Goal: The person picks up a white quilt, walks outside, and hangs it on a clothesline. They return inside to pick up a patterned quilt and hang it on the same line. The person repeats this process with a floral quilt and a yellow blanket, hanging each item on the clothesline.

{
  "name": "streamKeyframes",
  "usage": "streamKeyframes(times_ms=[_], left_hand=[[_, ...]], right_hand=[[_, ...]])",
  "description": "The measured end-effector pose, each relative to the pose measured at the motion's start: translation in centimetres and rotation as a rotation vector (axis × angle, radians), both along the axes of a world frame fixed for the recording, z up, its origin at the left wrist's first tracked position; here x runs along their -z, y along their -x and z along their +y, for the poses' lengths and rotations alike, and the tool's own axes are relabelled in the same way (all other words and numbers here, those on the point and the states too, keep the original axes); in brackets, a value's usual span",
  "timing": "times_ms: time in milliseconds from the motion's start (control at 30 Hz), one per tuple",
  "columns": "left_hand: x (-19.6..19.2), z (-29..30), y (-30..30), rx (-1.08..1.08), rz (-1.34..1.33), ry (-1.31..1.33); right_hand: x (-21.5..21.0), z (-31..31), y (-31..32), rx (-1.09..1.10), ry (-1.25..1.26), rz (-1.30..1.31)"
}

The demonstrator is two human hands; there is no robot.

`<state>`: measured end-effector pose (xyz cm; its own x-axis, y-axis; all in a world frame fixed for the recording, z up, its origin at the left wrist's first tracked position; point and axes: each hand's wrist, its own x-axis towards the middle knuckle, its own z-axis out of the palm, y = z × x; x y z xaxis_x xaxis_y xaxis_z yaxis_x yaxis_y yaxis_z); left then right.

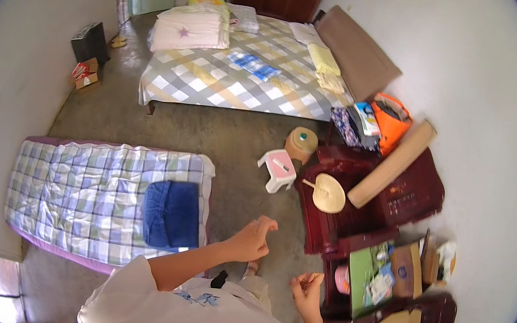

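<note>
Left hand (251,239): raised above concrete floor (229,135), fingers hooked, narrow gap. Right hand (307,290): fingers loosely curled, narrow gap, near green-flapped carton (358,273). White stool (279,182), pink-topped: beyond left hand. Folded blue textile (172,215): on plaid-covered mattress (78,190), left of left hand.

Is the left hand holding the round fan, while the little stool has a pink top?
Not quite: the head view shows the left hand isn't holding the round fan, which lies on the dark red seat. The little stool does have a pink top.
</note>
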<state>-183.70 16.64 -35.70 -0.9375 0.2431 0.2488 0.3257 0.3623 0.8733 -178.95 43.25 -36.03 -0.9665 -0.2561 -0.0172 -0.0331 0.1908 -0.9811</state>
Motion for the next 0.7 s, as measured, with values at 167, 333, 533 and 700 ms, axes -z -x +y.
streamKeyframes(times_ms=[167,333,533,700], left_hand=[[1.6,-1.4,12.7,-0.23,-0.068,-0.013],[2.8,-7.3,20.4,-0.5,0.01,0.281],[6.2,-17.8,26.2,-0.861,-0.197,0.314],[8.9,-27.4,33.7,-1.122,-0.423,-0.157]], right_hand=[[2.3,-2.4,18.3,-0.152,-0.05,-0.124],[-0.8,-12.7,36.3,-0.641,-0.224,0.504],[-0.1,-26.7,52.2,-1.062,-0.02,0.249],[-1.7,-38.4,61.7,-1.207,-0.12,0.001]])
